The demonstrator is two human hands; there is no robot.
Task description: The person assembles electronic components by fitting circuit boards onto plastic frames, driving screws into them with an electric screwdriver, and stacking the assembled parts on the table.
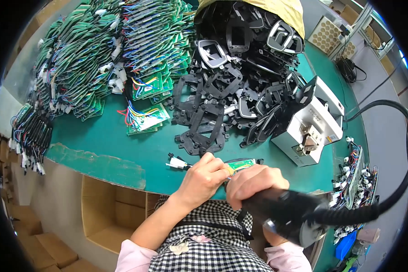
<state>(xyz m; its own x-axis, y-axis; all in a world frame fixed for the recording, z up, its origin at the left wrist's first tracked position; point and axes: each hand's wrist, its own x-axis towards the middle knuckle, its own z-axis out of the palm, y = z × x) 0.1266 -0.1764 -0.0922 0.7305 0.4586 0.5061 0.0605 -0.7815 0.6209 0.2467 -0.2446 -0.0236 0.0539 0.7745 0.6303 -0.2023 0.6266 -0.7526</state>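
Pinching a green circuit board (243, 164) by its left end with the left hand (204, 176), left of the white box (309, 123) and on its near side. Gripping firmly round a black corded tool (283, 211) with the right hand (259, 183), also nearer than the box. Facing a heap of black plastic frames (258, 65) left of the box, stacked wired boards (155, 36) farther left, and bundled wires (371, 186) to its right.
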